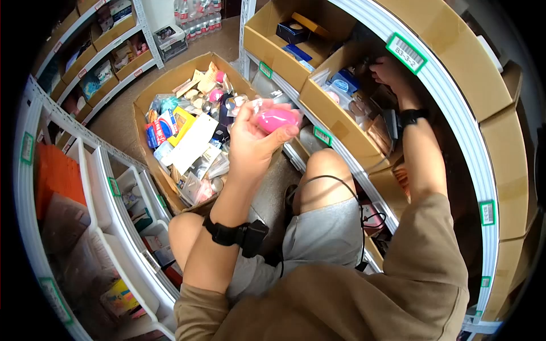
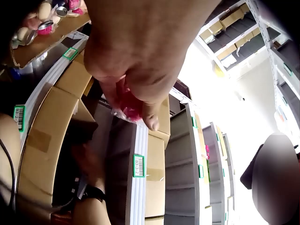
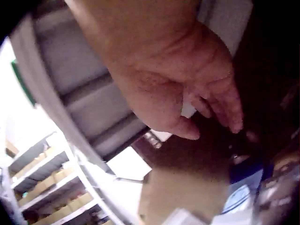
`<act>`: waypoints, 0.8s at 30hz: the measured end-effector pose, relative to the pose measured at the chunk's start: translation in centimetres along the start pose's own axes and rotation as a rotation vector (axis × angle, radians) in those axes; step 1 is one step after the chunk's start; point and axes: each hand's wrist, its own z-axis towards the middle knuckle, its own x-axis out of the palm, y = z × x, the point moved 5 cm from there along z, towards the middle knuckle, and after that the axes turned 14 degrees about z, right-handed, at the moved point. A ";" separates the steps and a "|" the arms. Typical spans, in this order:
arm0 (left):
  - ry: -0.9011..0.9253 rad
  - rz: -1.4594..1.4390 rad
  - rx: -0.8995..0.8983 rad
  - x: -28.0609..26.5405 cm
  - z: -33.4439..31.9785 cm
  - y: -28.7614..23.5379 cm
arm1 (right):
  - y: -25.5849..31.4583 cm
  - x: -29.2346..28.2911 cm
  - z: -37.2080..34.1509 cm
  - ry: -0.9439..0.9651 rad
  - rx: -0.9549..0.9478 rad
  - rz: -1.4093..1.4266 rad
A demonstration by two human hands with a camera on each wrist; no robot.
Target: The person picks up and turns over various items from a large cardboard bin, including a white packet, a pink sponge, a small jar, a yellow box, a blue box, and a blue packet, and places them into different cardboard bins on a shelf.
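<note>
A smooth, rounded pink object (image 1: 277, 119) in clear plastic wrap is gripped between the thumb and fingers of my left hand (image 1: 252, 141). This hand is raised beside a large cardboard box (image 1: 170, 75) full of mixed small goods. My right hand (image 1: 389, 74) reaches into a cardboard bin (image 1: 341, 116) on the right shelf. In the right wrist view its fingers are loosely bent, the thumb stands apart, and nothing shows between them. Below that hand lies a blue package (image 3: 240, 197) with a pale oval on it. Shadow hides much of the bin's inside.
A second shelf bin (image 1: 267, 48) behind holds a dark blue box (image 1: 293, 32). White plastic bins (image 1: 122, 267) line the left shelf. A metal shelf edge with a barcode label (image 1: 406, 53) runs above my right arm. Bottled water packs (image 1: 198, 20) stand at the far end.
</note>
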 end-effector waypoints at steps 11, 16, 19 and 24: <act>0.402 0.132 0.372 8.6 -8.4 -3.9 | 8.3 5.4 -39.2 0.533 -0.346 0.857; 0.317 0.553 0.717 10.5 -11.5 -3.7 | 4.0 4.1 -42.9 0.396 -0.313 1.101; 0.437 0.646 0.575 11.1 -12.0 -2.9 | 1.1 0.4 -44.2 0.279 -0.257 0.936; 0.377 0.586 0.501 11.3 -11.4 -1.7 | -4.3 -11.5 -44.0 -0.579 -0.391 -0.349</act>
